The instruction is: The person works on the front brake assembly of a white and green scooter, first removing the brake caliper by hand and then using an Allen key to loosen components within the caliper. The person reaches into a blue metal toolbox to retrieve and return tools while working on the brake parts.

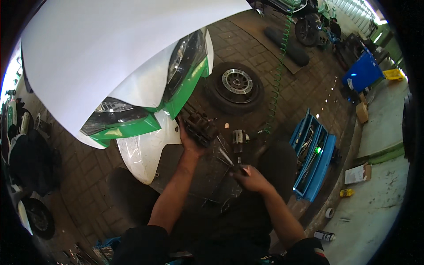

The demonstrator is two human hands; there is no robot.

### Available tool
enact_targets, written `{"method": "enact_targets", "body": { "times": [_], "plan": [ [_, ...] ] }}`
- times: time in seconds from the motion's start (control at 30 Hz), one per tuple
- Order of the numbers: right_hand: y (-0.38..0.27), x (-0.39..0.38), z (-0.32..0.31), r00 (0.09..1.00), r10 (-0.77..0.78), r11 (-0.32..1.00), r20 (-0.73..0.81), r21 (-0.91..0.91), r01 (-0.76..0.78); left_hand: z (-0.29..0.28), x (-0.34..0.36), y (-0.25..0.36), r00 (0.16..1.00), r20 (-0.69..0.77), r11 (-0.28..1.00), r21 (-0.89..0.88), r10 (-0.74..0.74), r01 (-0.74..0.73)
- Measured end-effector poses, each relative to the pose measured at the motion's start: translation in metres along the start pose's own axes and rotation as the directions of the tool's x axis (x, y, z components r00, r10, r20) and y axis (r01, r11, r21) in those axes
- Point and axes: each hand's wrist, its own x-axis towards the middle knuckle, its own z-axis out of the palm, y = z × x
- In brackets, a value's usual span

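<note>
My left hand (pixel 192 142) is wrapped round a dark, grimy brake caliper (pixel 201 127) below the green and white motorcycle front fairing (pixel 181 99). In my right hand (pixel 252 179) is a screwdriver-like tool (pixel 226 156), its pale shaft slanting up toward the caliper. The tip ends close to the caliper's lower right side; whether it touches cannot be made out. Beyond my right hand, a silver and black air impact wrench (pixel 239 140) lies on the floor. The white front mudguard (pixel 143 150) hangs beside my left forearm.
A wheel with its brake disc (pixel 237 81) lies flat ahead. A green coiled air hose (pixel 277 79) runs near it. An open blue toolbox (pixel 320 163) stands to the right, with a spray can (pixel 324 235) by the wall. Other motorcycles stand at left and far right.
</note>
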Motion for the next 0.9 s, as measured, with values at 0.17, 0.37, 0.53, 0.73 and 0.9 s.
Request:
{"method": "enact_targets", "body": {
  "times": [0.17,0.37,0.53,0.73,0.9],
  "plan": [
    [0.026,0.011,0.033,0.999,-0.038,0.900,0.003,-0.434,0.036,-0.002,0.005,-0.004,1.000,0.010,1.000,-0.024,0.006,-0.006],
    [0.009,0.011,0.027,0.976,0.064,0.850,0.208,-0.524,0.056,-0.019,0.012,-0.001,0.986,0.162,0.999,0.007,-0.035,0.034],
    [0.017,0.020,0.028,0.975,0.069,0.868,0.213,-0.494,0.047,-0.019,0.009,-0.010,0.999,-0.039,0.968,0.250,0.012,-0.002],
    [0.009,0.024,0.026,0.966,0.045,0.888,0.253,-0.454,0.077,-0.065,0.014,-0.026,0.989,0.071,0.563,0.816,0.133,-0.134],
    [0.017,0.026,0.028,0.970,0.037,0.892,0.242,-0.445,0.077,-0.032,0.000,-0.049,0.998,0.038,0.844,0.535,-0.051,0.023]
  ]
}}
